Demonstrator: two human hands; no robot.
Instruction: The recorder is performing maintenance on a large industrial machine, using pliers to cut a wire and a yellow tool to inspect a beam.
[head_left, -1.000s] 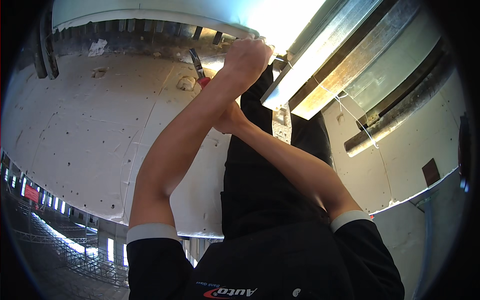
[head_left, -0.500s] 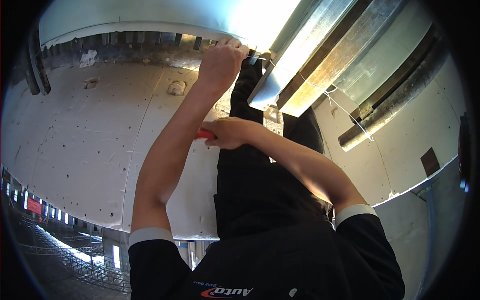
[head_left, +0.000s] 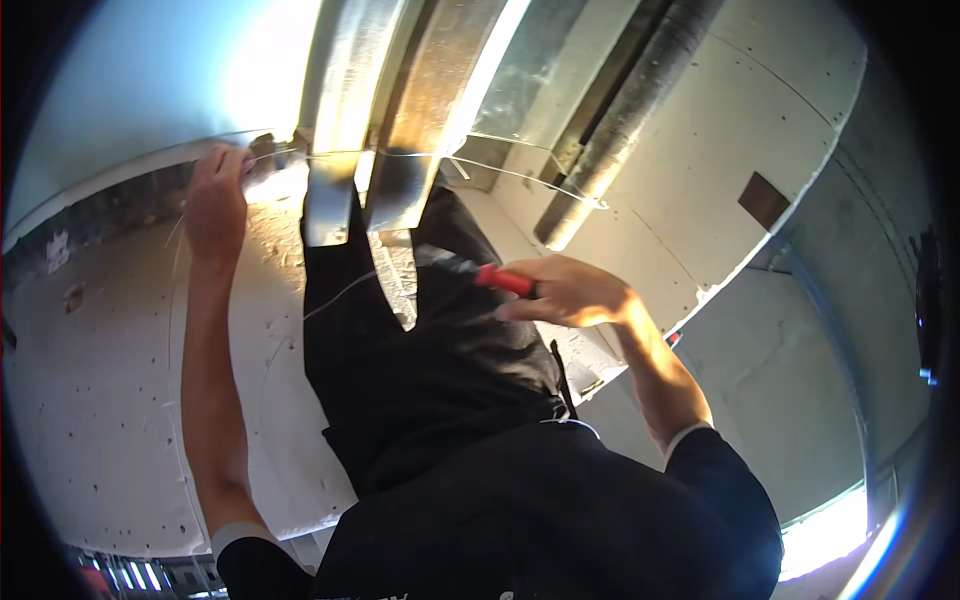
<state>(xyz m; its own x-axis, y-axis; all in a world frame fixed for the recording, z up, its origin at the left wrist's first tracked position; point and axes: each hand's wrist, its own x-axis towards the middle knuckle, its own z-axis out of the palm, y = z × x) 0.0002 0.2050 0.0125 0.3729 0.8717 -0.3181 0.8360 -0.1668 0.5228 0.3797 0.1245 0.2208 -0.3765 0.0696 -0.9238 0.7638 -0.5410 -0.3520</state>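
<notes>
My left hand (head_left: 218,200) is closed at the far left, its fingertips pinched on a thin white wire (head_left: 410,154). From there the wire runs across two long metal profiles (head_left: 340,195) to a round metal pipe (head_left: 640,105). My right hand (head_left: 575,290), in front of my legs, is wrapped round a red-handled tool (head_left: 507,281). The tool's grey metal head points left and is smeared by motion, so its kind cannot be made out. Another thin strand of wire (head_left: 340,294) curves across my dark trousers, left of the tool head.
Pale boards (head_left: 110,420) dotted with small dark holes spread on the left. A brown square patch (head_left: 763,202) marks the board at the right, near its ragged edge. Bright light glares on a large pale panel (head_left: 150,90) at the far left.
The view has swung, shifting profiles and pipe leftward in the picture. My right hand has moved from beside my left forearm to the right, bringing the red-handled tool into view. My left hand keeps its pinch.
</notes>
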